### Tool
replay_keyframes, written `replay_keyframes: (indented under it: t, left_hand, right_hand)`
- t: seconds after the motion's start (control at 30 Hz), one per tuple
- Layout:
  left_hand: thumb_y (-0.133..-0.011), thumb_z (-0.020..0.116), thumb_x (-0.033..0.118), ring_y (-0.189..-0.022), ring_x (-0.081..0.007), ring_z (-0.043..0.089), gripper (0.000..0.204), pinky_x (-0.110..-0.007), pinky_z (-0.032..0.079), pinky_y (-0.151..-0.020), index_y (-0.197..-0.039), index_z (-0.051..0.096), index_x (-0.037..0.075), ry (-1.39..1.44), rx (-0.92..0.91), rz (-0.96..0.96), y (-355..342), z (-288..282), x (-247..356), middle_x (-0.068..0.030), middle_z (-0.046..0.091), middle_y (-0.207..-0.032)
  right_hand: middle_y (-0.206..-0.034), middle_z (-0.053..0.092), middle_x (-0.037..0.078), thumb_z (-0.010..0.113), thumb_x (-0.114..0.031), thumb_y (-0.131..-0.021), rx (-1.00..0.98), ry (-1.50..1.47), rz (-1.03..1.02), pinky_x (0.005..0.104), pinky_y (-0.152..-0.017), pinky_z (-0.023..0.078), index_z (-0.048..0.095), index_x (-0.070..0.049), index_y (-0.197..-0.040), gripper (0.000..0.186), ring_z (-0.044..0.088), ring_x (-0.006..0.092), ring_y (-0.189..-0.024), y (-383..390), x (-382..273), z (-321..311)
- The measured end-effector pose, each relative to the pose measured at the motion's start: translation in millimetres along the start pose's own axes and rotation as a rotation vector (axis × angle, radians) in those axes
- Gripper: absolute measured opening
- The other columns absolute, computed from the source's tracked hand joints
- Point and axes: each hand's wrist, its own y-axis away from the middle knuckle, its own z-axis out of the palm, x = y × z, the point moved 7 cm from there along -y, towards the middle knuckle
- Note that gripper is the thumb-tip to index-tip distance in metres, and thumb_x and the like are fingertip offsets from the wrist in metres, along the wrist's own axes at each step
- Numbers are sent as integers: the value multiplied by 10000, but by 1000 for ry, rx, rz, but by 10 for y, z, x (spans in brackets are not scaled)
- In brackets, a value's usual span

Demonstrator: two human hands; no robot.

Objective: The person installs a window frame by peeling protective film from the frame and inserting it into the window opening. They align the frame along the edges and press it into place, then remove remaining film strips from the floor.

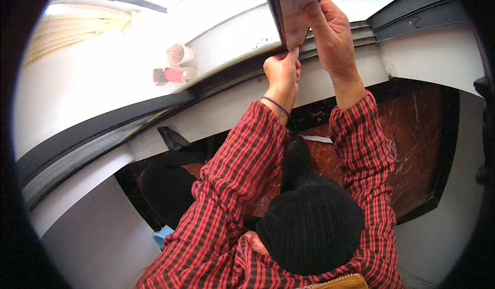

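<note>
My right grip [335, 40] is clamped on a narrow upright panel [296, 3], my thumb lying flat on its pale printed face and my fingers wrapped past its right edge. My left grip [281, 72] is curled at the panel's bottom end, thumb raised against the lower corner; I cannot tell whether it pinches the panel or only presses there. The panel stands slightly tilted above the dark window track [356, 34], its long left edge dark. A thin dark band [276, 105] circles my left wrist, and both arms wear red-and-black checked sleeves [234, 155]. Beyond the window, to my left, a whitish round tub [179, 54] sits near a small red thing [175, 75]. Below my arms, black ribbed cloth [312, 227] covers part of a red marbled surface [415, 139] with a black border.
</note>
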Motion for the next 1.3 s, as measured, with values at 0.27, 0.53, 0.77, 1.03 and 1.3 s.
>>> replay_keyframes:
  t: [0.27,0.53,0.77,1.03,1.3]
  left_hand:
    - [-851,720,98,-428,-127,454,153,-288,305,-390,-766,627,12,-70,100,-6,-104,-12,-22,-16,532,-569]
    - [-885,684,135,-443,-71,357,168,-253,231,-415,-750,601,76,114,-90,-27,-112,29,-93,54,443,-572]
    - [-914,691,148,-473,-39,363,145,-230,239,-430,-806,655,60,-75,-191,198,201,15,-99,73,475,-598]
    - [-979,641,188,-531,-39,450,202,-214,336,-486,-944,719,5,-177,-122,306,221,-246,-21,33,568,-628]
    - [-927,721,259,-460,-85,457,288,-247,323,-414,-863,657,-14,-216,4,231,-61,18,-39,-110,697,-741]
  right_hand:
    - [-1075,677,5,573,-367,-1038,8,8,11,221,-902,451,622,-9,-1247,417,585,68,-998,9,-13,-11]
    - [-1066,665,-14,591,-366,-1029,-52,59,-50,224,-911,447,617,-10,-1267,429,559,62,-1016,-11,-32,5]
    - [-1074,666,-16,595,-377,-1025,-117,9,-11,215,-890,455,609,-23,-1296,446,557,50,-1013,-16,-164,91]
    - [-1035,699,37,608,-285,-1026,27,179,-94,220,-815,510,656,-23,-1182,309,634,90,-942,26,-211,-133]
    - [-891,734,94,640,-191,-980,382,662,183,300,-690,544,685,-29,-1016,172,682,162,-735,539,227,-788]
